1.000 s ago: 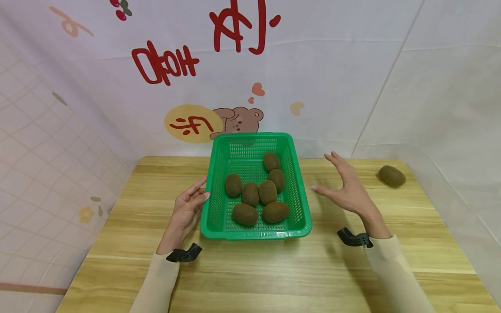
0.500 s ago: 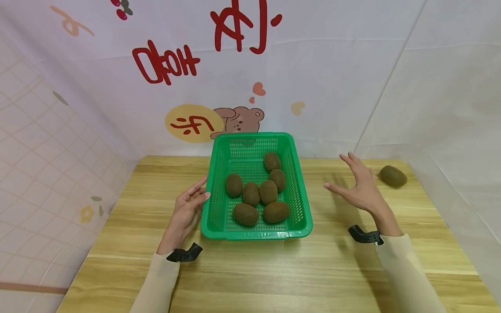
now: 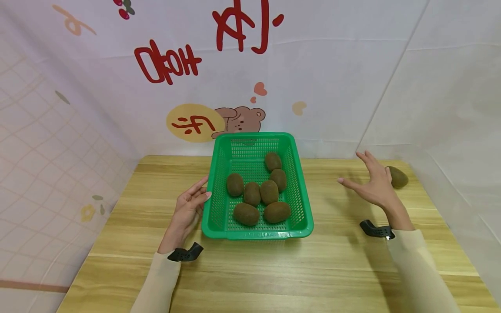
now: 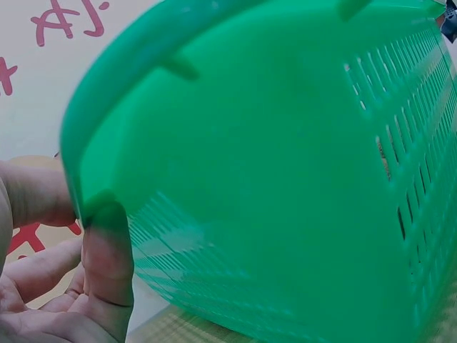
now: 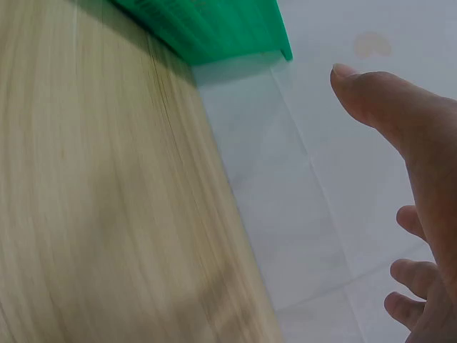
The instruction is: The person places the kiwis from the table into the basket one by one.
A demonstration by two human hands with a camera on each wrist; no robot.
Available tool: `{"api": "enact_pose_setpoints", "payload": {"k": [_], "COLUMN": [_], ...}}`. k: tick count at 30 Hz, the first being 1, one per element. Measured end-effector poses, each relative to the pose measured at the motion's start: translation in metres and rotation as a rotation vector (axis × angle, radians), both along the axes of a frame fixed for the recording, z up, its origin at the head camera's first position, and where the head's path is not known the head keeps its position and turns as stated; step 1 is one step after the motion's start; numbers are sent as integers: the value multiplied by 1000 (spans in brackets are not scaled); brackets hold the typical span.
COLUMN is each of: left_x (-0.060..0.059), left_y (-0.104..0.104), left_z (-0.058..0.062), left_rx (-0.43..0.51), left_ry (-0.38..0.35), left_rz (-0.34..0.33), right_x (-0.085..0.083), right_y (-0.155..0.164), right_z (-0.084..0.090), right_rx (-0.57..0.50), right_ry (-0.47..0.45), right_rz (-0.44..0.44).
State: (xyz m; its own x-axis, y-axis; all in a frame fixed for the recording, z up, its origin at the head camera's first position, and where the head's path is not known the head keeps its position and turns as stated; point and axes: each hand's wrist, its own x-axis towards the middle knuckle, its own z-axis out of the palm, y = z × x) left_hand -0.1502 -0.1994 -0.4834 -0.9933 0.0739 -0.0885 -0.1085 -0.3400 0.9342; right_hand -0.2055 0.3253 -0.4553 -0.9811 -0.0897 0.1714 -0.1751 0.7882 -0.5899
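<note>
On the wooden table (image 3: 274, 269), a green plastic basket (image 3: 213, 208) is sitting at the middle near the far edge, and it is serving as the landmark for everything else. Against the basket's left wall, the left hand (image 3: 188, 208) is resting with its fingers straight and relaxed, fingertips touching the rim; the left wrist view is showing a thumb (image 4: 107, 264) pressing flat on that green wall. Inside the basket, seven brown kiwifruits (image 3: 269, 192) are lying on the mesh floor, most of them bunched toward the near end. Well to the right of the basket, the right hand (image 3: 376, 187) is hovering above the tabletop with its fingers spread and holding nothing. Just beyond that hand, farther right of the basket, a lone kiwifruit (image 3: 399, 177) is lying on the table, partly hidden behind the fingers.
</note>
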Motion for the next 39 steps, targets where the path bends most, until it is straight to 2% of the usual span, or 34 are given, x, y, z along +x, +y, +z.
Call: {"api": "enact_pose_setpoints", "payload": {"k": [19,26,32,39], "left_x": [0,0,-1,-1], "left_y": [0,1,1,0], "left_z": [0,1,1,0], "left_rx": [6,1,7,12], "left_ry": [-4,-7,-8,3], "left_rz": [8,10,6,4], "right_x": [-4,-2,0,2], "right_y": [51,66,77,89], "right_z": [-14,-19,-21,-26], "right_rx": [-32,-79,-113,-197], "right_ry": [-114,-145,-133,-202], "right_rz": [-130,-183,-232,-297]}}
